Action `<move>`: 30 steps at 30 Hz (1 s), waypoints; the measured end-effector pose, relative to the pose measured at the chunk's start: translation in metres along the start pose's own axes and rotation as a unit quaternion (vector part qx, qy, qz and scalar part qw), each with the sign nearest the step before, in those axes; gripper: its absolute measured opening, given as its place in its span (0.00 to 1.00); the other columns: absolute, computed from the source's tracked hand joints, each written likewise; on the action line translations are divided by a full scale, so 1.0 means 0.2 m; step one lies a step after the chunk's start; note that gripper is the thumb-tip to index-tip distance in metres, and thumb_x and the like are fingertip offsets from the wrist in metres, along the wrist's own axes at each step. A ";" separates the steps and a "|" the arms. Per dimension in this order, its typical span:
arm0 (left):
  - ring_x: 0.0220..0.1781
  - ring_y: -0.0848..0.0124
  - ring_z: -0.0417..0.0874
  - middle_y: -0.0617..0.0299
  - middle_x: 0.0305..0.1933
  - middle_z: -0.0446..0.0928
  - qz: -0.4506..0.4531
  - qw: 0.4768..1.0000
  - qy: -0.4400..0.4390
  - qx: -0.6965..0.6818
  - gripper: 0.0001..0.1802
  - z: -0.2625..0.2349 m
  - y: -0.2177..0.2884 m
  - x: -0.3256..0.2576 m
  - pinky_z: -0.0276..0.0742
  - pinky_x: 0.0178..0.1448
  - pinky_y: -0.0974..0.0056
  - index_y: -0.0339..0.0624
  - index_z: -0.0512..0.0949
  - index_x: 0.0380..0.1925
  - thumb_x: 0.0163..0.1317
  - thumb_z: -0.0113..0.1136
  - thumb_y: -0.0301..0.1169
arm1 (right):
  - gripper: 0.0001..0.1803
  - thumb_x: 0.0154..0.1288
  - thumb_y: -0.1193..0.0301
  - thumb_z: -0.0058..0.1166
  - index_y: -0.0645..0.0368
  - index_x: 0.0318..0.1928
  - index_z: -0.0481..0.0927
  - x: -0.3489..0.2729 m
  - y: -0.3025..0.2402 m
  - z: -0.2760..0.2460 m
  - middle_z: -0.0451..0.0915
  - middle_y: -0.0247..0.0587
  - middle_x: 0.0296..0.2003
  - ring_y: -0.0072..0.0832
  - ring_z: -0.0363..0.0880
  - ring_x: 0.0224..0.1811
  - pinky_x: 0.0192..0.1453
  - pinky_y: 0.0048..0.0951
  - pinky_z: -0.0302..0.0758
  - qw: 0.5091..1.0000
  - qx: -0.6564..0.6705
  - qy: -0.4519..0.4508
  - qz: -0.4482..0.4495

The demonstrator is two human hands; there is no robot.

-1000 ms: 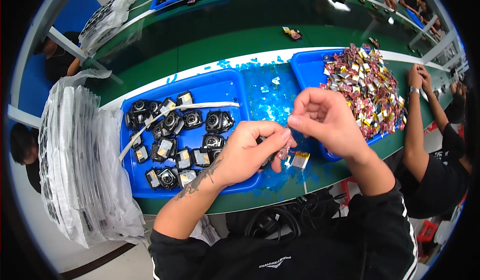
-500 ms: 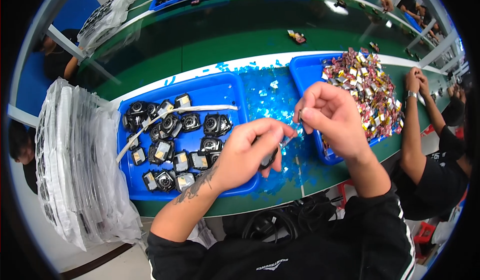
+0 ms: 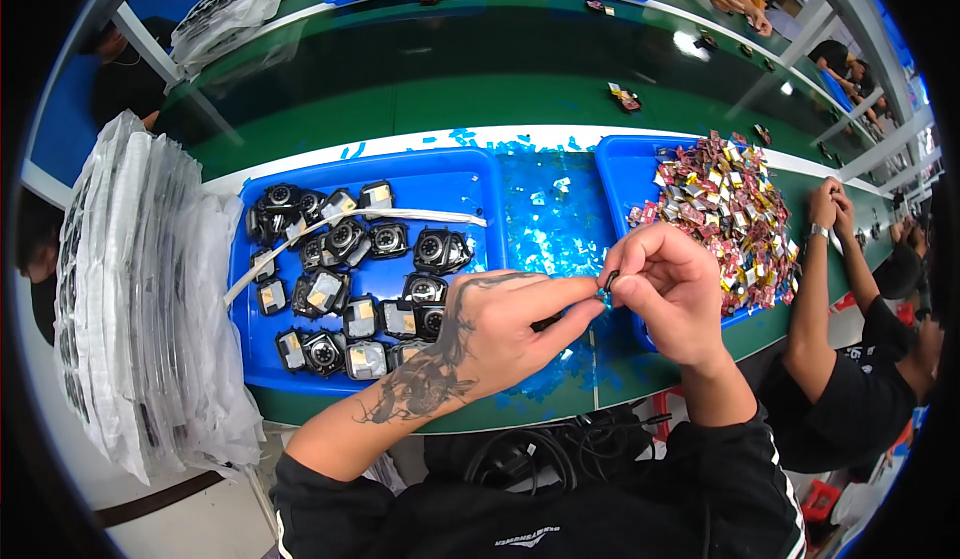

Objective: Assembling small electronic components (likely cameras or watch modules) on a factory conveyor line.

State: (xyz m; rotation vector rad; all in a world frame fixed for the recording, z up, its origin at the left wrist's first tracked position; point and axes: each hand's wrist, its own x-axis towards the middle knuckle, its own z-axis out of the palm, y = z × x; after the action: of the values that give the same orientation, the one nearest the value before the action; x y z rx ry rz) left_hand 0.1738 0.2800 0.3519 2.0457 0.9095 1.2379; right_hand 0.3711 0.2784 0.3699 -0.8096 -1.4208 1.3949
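My left hand point(image 3: 510, 324) is closed, palm inward, around a black part point(image 3: 545, 323) that looks like a watch case, mostly hidden by the fingers. Its thumb and forefinger tips meet my right hand point(image 3: 668, 294). The right thumb and forefinger pinch a small dark piece point(image 3: 611, 280), too small to name. A bit of blue film point(image 3: 605, 300) shows just below the joined fingertips. To the left, beside my left wrist, a blue tray point(image 3: 480, 169) holds several black watch cases point(image 3: 345, 241), some showing pale rectangular backs.
A white strip point(image 3: 440, 216) lies across the tray. Another blue tray point(image 3: 622, 164) is heaped with small red-and-silver parts point(image 3: 725, 219). Blue film scraps point(image 3: 550, 209) litter the green table between the trays. Wrapped stacked sheets point(image 3: 140, 299) stand at left; a co-worker's arms point(image 3: 825, 259) are at right.
My left hand has turned knuckles-up and moved right, bringing its fingertips against my right hand's. The right hand has come lower. The view has shifted slightly.
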 end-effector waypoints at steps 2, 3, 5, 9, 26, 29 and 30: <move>0.25 0.71 0.85 0.56 0.28 0.84 -0.032 0.999 0.007 -0.027 0.09 0.02 -0.01 -0.01 0.80 0.31 0.69 0.36 0.85 0.35 0.52 0.70 0.24 | 0.06 0.63 0.83 0.57 0.65 0.38 0.74 0.01 0.00 0.01 0.75 0.42 0.42 0.19 0.77 0.40 0.42 0.19 0.77 0.997 -0.069 0.002 -0.023; 0.25 0.71 0.85 0.56 0.29 0.85 -0.063 0.996 0.013 -0.055 0.09 0.02 -0.02 -0.02 0.80 0.32 0.69 0.36 0.84 0.35 0.53 0.69 0.23 | 0.06 0.63 0.83 0.57 0.65 0.38 0.74 0.01 0.00 0.02 0.75 0.42 0.42 0.19 0.77 0.40 0.42 0.19 0.77 0.997 -0.070 0.000 -0.022; 0.26 0.74 0.85 0.56 0.30 0.85 -0.107 0.991 -0.002 -0.074 0.08 0.01 0.00 -0.01 0.80 0.33 0.71 0.35 0.84 0.36 0.55 0.68 0.24 | 0.06 0.61 0.84 0.58 0.65 0.36 0.75 0.01 0.01 0.03 0.74 0.43 0.43 0.18 0.76 0.39 0.38 0.18 0.77 0.987 -0.156 0.006 -0.047; 0.26 0.77 0.83 0.59 0.29 0.84 -0.213 0.956 -0.007 -0.201 0.08 -0.02 0.00 0.00 0.77 0.30 0.73 0.31 0.83 0.36 0.58 0.66 0.25 | 0.08 0.58 0.84 0.60 0.63 0.35 0.75 0.02 0.00 0.05 0.75 0.45 0.40 0.25 0.77 0.36 0.34 0.22 0.76 0.888 -0.413 0.003 -0.204; 0.19 0.80 0.72 0.62 0.20 0.76 -0.313 0.864 0.210 -0.335 0.11 -0.07 -0.05 0.05 0.65 0.23 0.75 0.31 0.81 0.38 0.62 0.64 0.30 | 0.05 0.58 0.71 0.59 0.57 0.35 0.83 0.45 0.12 -0.13 0.81 0.45 0.34 0.46 0.82 0.38 0.42 0.43 0.77 0.790 -0.607 -0.066 -0.050; 0.19 0.81 0.73 0.61 0.20 0.77 -0.308 0.864 0.216 -0.336 0.14 -0.07 -0.07 0.04 0.66 0.23 0.75 0.30 0.80 0.40 0.63 0.65 0.32 | 0.05 0.58 0.70 0.60 0.56 0.34 0.83 0.50 0.17 -0.13 0.81 0.45 0.34 0.45 0.82 0.38 0.42 0.44 0.77 0.767 -0.635 -0.095 -0.009; 0.19 0.81 0.74 0.61 0.20 0.78 -0.303 0.867 0.213 -0.333 0.14 -0.07 -0.06 0.04 0.66 0.23 0.75 0.30 0.80 0.40 0.63 0.65 0.31 | 0.05 0.57 0.70 0.61 0.56 0.33 0.83 0.51 0.17 -0.12 0.82 0.44 0.33 0.45 0.82 0.38 0.41 0.43 0.77 0.764 -0.638 -0.093 -0.018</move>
State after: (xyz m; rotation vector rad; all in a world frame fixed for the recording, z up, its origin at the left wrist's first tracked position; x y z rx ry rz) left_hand 0.1606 0.2962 0.3527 0.8593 1.0188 1.3861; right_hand 0.3557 0.3853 0.3518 -1.4501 -2.5256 0.2581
